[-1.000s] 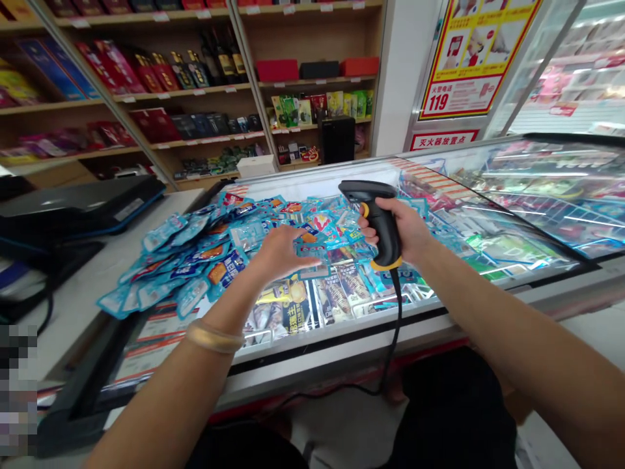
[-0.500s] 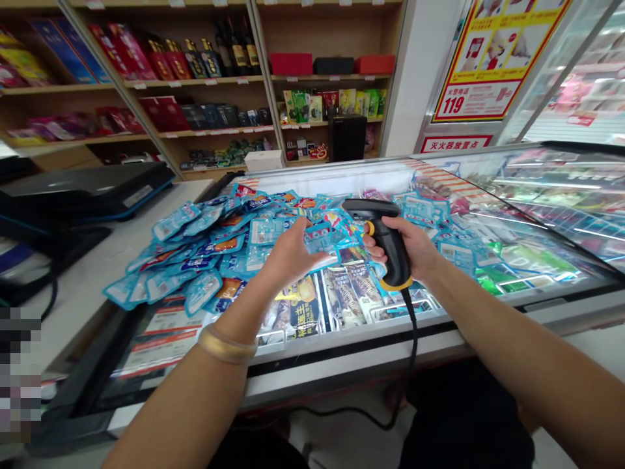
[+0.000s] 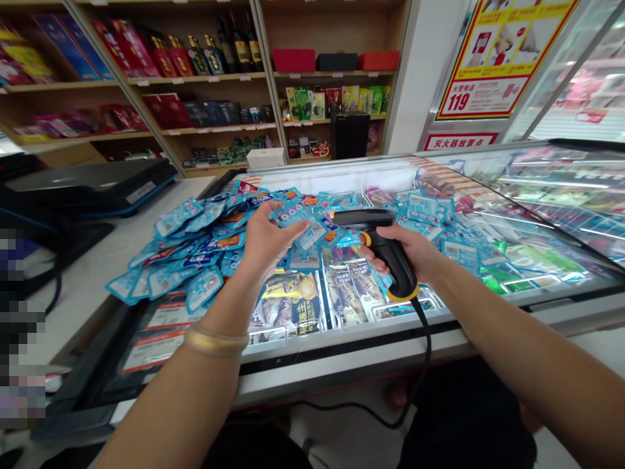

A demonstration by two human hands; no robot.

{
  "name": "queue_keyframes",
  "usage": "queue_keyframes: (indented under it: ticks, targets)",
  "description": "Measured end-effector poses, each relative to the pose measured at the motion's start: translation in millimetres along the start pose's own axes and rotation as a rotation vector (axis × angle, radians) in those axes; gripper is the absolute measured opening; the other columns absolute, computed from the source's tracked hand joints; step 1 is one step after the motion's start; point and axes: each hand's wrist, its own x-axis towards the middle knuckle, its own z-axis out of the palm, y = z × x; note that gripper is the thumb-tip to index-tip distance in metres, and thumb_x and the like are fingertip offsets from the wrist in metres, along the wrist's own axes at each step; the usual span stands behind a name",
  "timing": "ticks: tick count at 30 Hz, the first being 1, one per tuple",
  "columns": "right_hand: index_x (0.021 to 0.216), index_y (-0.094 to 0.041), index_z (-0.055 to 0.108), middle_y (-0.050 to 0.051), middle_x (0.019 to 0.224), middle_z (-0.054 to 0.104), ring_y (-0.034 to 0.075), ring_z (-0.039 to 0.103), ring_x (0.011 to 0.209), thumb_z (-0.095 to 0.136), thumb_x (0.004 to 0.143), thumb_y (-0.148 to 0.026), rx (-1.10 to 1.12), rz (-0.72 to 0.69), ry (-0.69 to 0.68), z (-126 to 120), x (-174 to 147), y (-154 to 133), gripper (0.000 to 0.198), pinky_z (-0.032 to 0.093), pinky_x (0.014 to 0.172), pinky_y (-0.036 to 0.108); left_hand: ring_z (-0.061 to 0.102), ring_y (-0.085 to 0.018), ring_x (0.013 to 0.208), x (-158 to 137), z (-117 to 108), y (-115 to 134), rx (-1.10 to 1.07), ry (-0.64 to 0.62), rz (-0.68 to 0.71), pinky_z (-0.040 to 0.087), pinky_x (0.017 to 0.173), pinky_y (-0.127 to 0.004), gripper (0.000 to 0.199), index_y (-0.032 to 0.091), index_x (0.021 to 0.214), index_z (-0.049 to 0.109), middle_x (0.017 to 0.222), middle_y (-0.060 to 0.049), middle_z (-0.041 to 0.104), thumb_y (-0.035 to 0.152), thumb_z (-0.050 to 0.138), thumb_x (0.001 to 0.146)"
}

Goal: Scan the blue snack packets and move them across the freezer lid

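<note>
My right hand (image 3: pixel 403 251) is wrapped round the grip of a black and yellow barcode scanner (image 3: pixel 390 251), whose head points left. A blue snack packet (image 3: pixel 308 233) with a printed barcode sits in my left hand (image 3: pixel 271 238), held at its edge by thumb and fingers just left of the scanner head. Beneath and left of that hand, many more blue packets (image 3: pixel 180 257) are heaped on the glass top of a chest freezer (image 3: pixel 390 342). Another group of blue packets (image 3: pixel 424 208) lies beyond my right hand.
Packaged food (image 3: pixel 354 293) shows through the glass. The scanner's black cable (image 3: pixel 424 358) hangs over the front edge and loops below. At left, a counter (image 3: pixel 88 280) carries a black device (image 3: pixel 97 185). Stocked shelves (image 3: pixel 195 81) stand behind.
My left hand has moved left and tilted its packet, so the barcode now faces up. The scanner has dropped slightly and its head has shifted left toward the packet.
</note>
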Motion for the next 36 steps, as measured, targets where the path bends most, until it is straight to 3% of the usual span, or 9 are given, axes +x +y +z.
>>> queue_keyframes:
  ticks: [3,6,21,28,32,36]
  targets:
    - [0.085,-0.017,0.057,0.003,0.069,0.062,0.011,0.052,0.049,0.066,0.074,-0.034,-0.023,0.000,-0.028,-0.6,-0.1,0.5,0.023,0.044,0.045,0.022,0.059,-0.014,0.061,-2.9,1.2,0.7,-0.079,-0.074,0.019,0.044,0.051,-0.022,0.038,0.017,0.090,0.068,0.069,-0.001,0.065,0.034,0.080,0.058]
    - [0.085,-0.016,0.057,0.004,0.069,0.062,0.011,0.052,0.049,0.067,0.075,-0.035,-0.047,0.010,-0.049,-2.0,0.1,1.6,0.024,0.045,0.045,0.022,0.064,-0.017,0.070,-5.0,2.2,2.3,-0.147,-0.119,0.015,0.048,0.057,-0.024,0.032,0.016,0.085,0.070,0.079,-0.004,0.072,0.035,0.077,0.060]
    - [0.086,-0.015,0.060,0.004,0.069,0.063,0.011,0.055,0.049,0.066,0.078,-0.035,-0.119,0.049,-0.054,-4.7,0.8,2.7,0.023,0.046,0.044,0.021,0.063,-0.016,0.069,-4.0,3.4,-0.4,-0.157,-0.135,0.040,0.048,0.061,-0.024,0.025,0.013,0.077,0.070,0.079,-0.006,0.073,0.029,0.077,0.060]
    - [0.085,-0.015,0.060,0.003,0.069,0.062,0.011,0.053,0.050,0.065,0.078,-0.037,-0.071,0.023,-0.045,-2.7,-0.7,0.3,0.023,0.046,0.045,0.021,0.062,-0.017,0.067,-1.2,5.6,-1.5,-0.132,-0.131,0.068,0.046,0.054,-0.023,0.029,0.015,0.080,0.069,0.077,-0.005,0.071,0.037,0.076,0.064]
    - [0.087,-0.015,0.060,0.003,0.069,0.061,0.010,0.051,0.050,0.063,0.077,-0.036,-0.022,-0.093,0.026,-10.8,-15.2,-14.1,0.023,0.045,0.046,0.021,0.055,-0.014,0.055,1.2,24.1,14.8,-0.078,-0.154,0.072,0.044,0.048,-0.023,0.041,0.016,0.100,0.068,0.068,-0.001,0.064,0.036,0.075,0.065]
    - [0.088,-0.014,0.060,0.003,0.068,0.059,0.010,0.049,0.050,0.061,0.078,-0.034,0.038,-0.232,0.169,-34.3,-42.0,-37.6,0.022,0.043,0.044,0.020,0.051,-0.013,0.050,4.4,67.5,37.7,0.032,-0.206,0.122,0.048,0.052,-0.027,0.051,0.020,0.116,0.064,0.057,0.005,0.047,0.031,0.075,0.068]
